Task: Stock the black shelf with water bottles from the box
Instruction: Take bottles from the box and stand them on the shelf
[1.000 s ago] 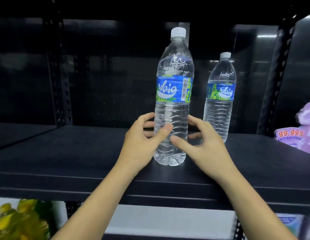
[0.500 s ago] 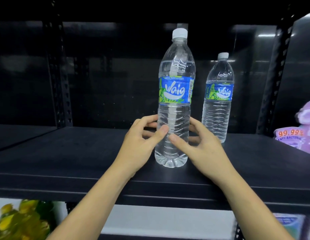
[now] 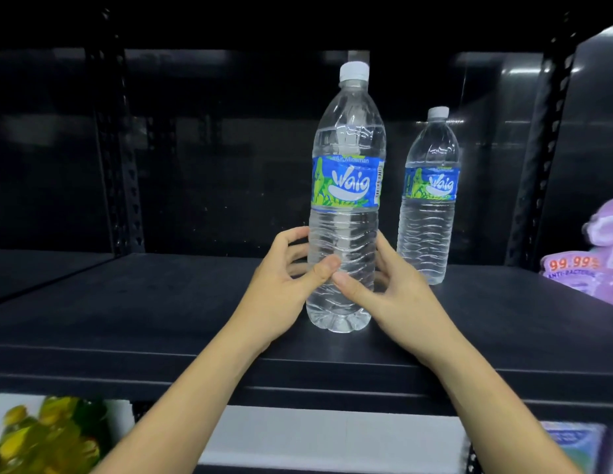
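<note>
A clear water bottle [image 3: 346, 172] with a white cap and a blue-green label stands upright on the black shelf [image 3: 127, 313], near its front edge. My left hand [image 3: 281, 289] grips its lower body from the left, thumb across the front. From the right, my right hand [image 3: 397, 295] grips the same bottle, its thumb meeting the left thumb. A second, identical bottle [image 3: 430, 196] stands further back to the right, untouched. The box is out of view.
Purple packages [image 3: 592, 265] sit on the shelf at the far right. Perforated black uprights [image 3: 122, 186] stand at the left and right. Below the shelf are yellow-green goods [image 3: 41, 439] at the left and a blue pack [image 3: 572, 449] at the right.
The held bottle has been turned so that its label faces forward and the barcode has gone to the right side. Both hands stayed around its lower body.
</note>
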Demonstrator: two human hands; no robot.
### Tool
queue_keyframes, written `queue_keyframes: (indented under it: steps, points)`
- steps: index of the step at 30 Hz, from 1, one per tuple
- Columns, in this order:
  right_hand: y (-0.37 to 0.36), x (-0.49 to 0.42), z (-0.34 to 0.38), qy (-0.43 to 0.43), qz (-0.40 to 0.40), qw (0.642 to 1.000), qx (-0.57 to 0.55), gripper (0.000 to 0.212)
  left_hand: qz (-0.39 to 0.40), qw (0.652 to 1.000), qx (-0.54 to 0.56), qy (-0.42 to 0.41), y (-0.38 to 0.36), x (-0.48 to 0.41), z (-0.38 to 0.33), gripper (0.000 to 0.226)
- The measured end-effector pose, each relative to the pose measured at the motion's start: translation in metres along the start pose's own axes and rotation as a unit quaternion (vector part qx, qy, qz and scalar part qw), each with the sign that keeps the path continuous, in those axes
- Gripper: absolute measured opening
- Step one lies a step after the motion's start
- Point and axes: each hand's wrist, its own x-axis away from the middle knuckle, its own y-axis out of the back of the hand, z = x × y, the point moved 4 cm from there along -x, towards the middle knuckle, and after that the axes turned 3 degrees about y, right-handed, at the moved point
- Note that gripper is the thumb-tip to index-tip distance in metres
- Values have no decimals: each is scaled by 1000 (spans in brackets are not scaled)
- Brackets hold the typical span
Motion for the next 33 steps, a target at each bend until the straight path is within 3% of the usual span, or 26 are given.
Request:
queue_keyframes:
  steps: [8, 13, 22, 27, 33]
  points:
    - [3, 1, -4, -8, -32, 999, -33, 51, -13, 1000, -10, 3, 0, 0, -3, 71]
    - [4, 1, -6, -12, -32, 998, -45, 48, 19, 999, 35, 38, -2, 1, -2, 66]
    - [8, 2, -5, -23, -27, 998, -58, 46, 14, 999, -14, 34, -2, 2, -1, 55]
    - [18, 4, 0, -32, 5, 998, -59, 48, 27, 998, -40, 39, -6, 5, -7, 54]
    - [49, 15, 1, -44, 54, 995, -67, 49, 81, 995, -34, 36, -30, 8, -20, 70]
